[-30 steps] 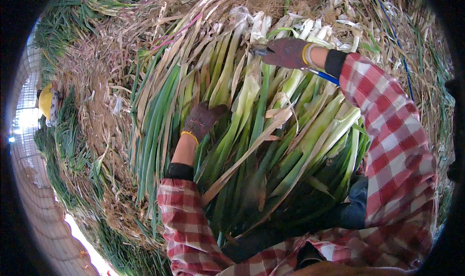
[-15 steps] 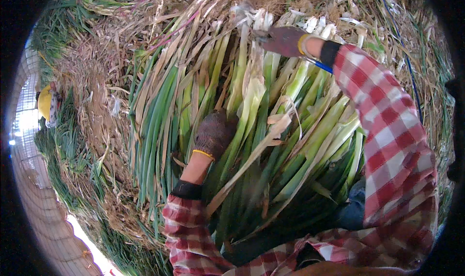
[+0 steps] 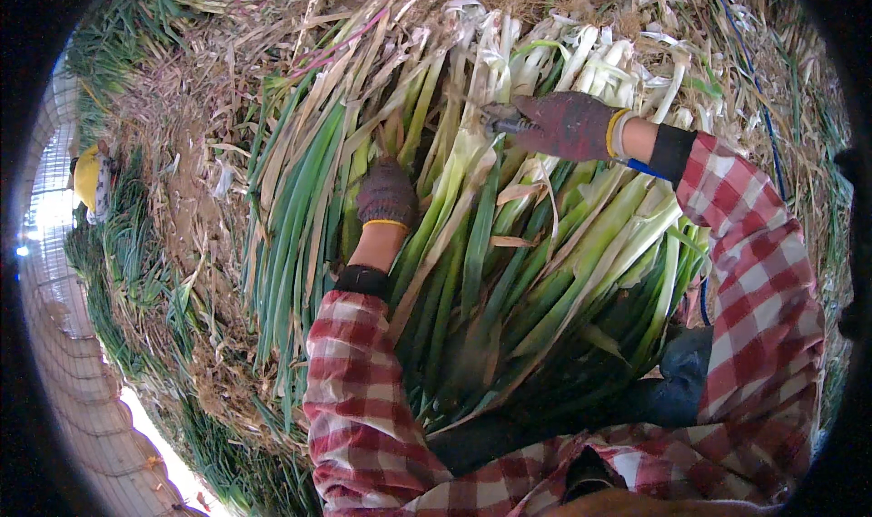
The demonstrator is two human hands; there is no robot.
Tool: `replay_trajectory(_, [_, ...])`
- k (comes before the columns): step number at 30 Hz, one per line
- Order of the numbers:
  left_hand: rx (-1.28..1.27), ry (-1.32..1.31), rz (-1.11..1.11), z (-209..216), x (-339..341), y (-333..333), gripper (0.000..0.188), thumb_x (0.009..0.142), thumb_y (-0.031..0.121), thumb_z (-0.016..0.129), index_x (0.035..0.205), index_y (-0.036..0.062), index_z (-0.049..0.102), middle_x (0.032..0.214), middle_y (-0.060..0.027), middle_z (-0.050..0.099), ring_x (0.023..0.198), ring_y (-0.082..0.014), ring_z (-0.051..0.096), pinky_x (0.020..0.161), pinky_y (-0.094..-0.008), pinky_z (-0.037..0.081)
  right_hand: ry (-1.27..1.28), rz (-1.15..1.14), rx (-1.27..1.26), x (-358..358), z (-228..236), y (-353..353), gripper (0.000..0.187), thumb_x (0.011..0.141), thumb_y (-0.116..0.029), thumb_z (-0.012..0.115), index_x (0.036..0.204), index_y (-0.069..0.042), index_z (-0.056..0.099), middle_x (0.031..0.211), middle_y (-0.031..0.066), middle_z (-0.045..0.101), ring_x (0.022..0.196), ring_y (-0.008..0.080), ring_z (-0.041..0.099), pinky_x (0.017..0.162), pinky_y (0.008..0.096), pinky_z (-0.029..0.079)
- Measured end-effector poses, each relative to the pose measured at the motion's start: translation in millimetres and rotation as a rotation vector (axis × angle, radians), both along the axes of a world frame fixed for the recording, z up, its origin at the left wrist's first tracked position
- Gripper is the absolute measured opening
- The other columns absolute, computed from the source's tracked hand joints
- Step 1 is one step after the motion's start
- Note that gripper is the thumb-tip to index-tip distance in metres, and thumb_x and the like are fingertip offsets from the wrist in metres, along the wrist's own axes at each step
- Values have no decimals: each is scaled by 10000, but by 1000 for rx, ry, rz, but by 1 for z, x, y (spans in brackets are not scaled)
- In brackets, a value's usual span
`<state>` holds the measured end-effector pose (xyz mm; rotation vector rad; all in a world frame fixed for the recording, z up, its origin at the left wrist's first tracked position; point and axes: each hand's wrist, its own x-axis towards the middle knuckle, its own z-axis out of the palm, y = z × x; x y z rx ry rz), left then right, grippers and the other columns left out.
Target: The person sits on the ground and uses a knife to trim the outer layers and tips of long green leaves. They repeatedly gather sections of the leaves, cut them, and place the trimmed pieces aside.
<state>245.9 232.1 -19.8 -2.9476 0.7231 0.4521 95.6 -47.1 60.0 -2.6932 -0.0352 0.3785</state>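
Note:
Long green onions (image 3: 463, 190) lie in a thick heap before me, white root ends away and green leaves toward me. My left hand (image 3: 387, 193), in a dark knitted glove with a yellow cuff, is closed around a green onion stalk on the heap's left; its fingertips are partly hidden among the leaves. Over the white stems, my right hand (image 3: 568, 125), gloved alike, grips a small grey tool that looks like an air blow gun (image 3: 502, 118). Its tip points left at the stems, and a blue tube (image 3: 649, 168) shows under my wrist.
Dry husks and leaves (image 3: 204, 145) litter the soil around the heap. A thin blue hose (image 3: 767, 108) runs along the right side. More green onions (image 3: 136, 245) lie at the left, near a person in yellow (image 3: 88, 179). My knee (image 3: 686, 369) is beside the leaves.
My left hand has moved away from me and slightly left, off the middle stalks. My right hand has come nearer and to the right, drawing the tool back from the root ends.

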Motion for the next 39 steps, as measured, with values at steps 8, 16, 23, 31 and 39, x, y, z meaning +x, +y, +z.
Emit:
replay_trajectory(8, [-135,366,-34,33,11,14,583,790,420,691,1124,-54,625,1035,-281,667,988,-408,648,897,-474,498,91,228,141,-16,27,46,636,929,-492,543,1294,26,480,799,242,630,791,408,641,724,456,506])
replay_trajectory(16, [-410,605,113,28,8,18,514,775,396,725,1056,-33,690,968,-159,704,874,-269,647,835,-389,484,112,156,206,-12,34,35,659,938,-492,520,1311,49,466,902,270,644,871,419,638,788,477,493])
replay_trajectory(23, [-546,710,210,-16,25,48,439,797,351,708,1030,-20,700,943,-135,700,865,-235,625,835,-374,481,73,36,83,33,-5,13,663,929,-459,534,1339,55,447,874,252,653,830,419,641,770,485,491])
replay_trajectory(31, [-434,686,117,-12,28,49,407,840,338,662,1054,-8,693,991,-125,706,903,-217,632,831,-367,496,22,-98,34,53,-27,5,661,909,-428,555,1324,73,441,833,251,653,812,417,644,739,489,496])
replay_trajectory(39, [-703,862,203,-37,36,68,406,867,291,655,1147,-3,665,1054,-115,701,951,-207,640,868,-343,497,-34,-5,18,31,-4,8,644,918,-417,542,1330,66,437,806,248,653,835,399,655,744,482,503])
